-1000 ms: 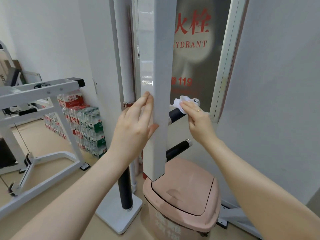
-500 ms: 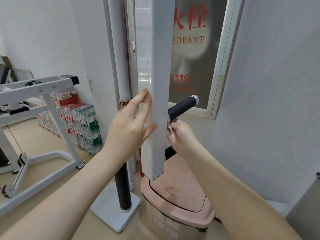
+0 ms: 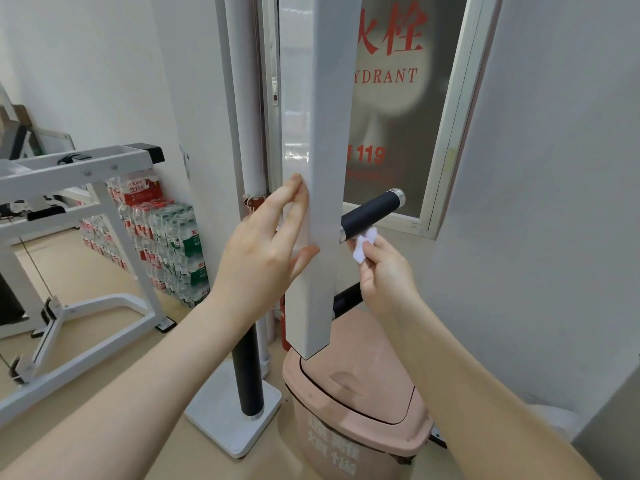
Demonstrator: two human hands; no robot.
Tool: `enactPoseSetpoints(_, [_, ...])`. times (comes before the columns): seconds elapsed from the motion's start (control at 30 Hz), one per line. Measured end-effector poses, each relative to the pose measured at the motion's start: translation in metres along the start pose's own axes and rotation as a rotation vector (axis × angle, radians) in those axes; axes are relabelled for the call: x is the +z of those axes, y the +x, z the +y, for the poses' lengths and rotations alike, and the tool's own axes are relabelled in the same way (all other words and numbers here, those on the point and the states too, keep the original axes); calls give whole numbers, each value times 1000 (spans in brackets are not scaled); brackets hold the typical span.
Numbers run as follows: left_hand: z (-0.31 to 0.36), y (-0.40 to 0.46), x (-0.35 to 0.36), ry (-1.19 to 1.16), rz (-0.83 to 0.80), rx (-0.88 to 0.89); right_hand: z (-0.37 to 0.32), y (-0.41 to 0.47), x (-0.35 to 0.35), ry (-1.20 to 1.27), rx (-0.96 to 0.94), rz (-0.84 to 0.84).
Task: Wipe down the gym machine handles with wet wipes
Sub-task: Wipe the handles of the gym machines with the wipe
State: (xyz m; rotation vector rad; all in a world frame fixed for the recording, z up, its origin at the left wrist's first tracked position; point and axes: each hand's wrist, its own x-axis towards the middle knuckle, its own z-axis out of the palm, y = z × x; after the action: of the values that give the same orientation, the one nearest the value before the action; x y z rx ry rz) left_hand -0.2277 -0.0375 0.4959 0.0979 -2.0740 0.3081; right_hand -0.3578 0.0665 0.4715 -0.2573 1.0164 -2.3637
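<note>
While the upper black handle [image 3: 372, 213] juts rightward from the white post [image 3: 317, 209] at frame centre, the right hand [image 3: 386, 275] pinches a crumpled wet wipe [image 3: 363, 245] just beneath the handle's inner end, not wrapped round it. The left hand [image 3: 263, 251] lies flat on the post with straight fingers, its grip holding nothing. Judging by this, wiping is midway: a lower handle [image 3: 348, 301], half hidden behind the right hand above the pink bin [image 3: 360, 410], likely remains.

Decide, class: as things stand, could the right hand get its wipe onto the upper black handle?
Probably yes. The right hand, pinching the white wet wipe, sits just under the upper black cylindrical handle near its base, and nothing lies between them.
</note>
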Motion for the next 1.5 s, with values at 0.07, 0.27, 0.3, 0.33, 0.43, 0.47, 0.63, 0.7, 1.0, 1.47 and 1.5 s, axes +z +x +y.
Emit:
enactPoseSetpoints(0.07, [0, 0, 1, -10, 13, -5, 8, -10, -4, -179, -162, 14])
enactPoseSetpoints(0.27, [1, -1, 0, -11, 1, -19, 11, 0, -3, -716, -594, -28])
enactPoseSetpoints(0.3, [2, -1, 0, -11, 2, -24, 8, 5, -4, -800, -640, -5])
enactPoseSetpoints(0.33, [3, -1, -1, -9, 3, -30, 2, 12, -4, -809, -664, 33])
enactPoseSetpoints(0.43, [5, 0, -2, -11, 13, -49, -7, 22, 1, -656, -586, 83])
enactPoseSetpoints(0.47, [5, 0, -2, -15, 15, -53, -4, 20, 3, -674, -588, 40])
enactPoseSetpoints(0.63, [8, -1, -3, -36, 1, -92, -3, 19, 3, -861, -751, -77])
enactPoseSetpoints(0.7, [11, -1, -4, -38, -1, -113, -9, 25, -1, -891, -779, -2])
enactPoseSetpoints(1.0, [26, -2, 10, -93, 72, -275, -14, 48, 0, -1023, -828, 13])
enactPoseSetpoints(1.47, [24, -4, 16, -68, 112, -252, -33, 58, -5, -1391, -966, -192])
enactPoseSetpoints(1.5, [23, -4, 16, -61, 114, -250, -36, 58, -6, -1443, -985, -224])
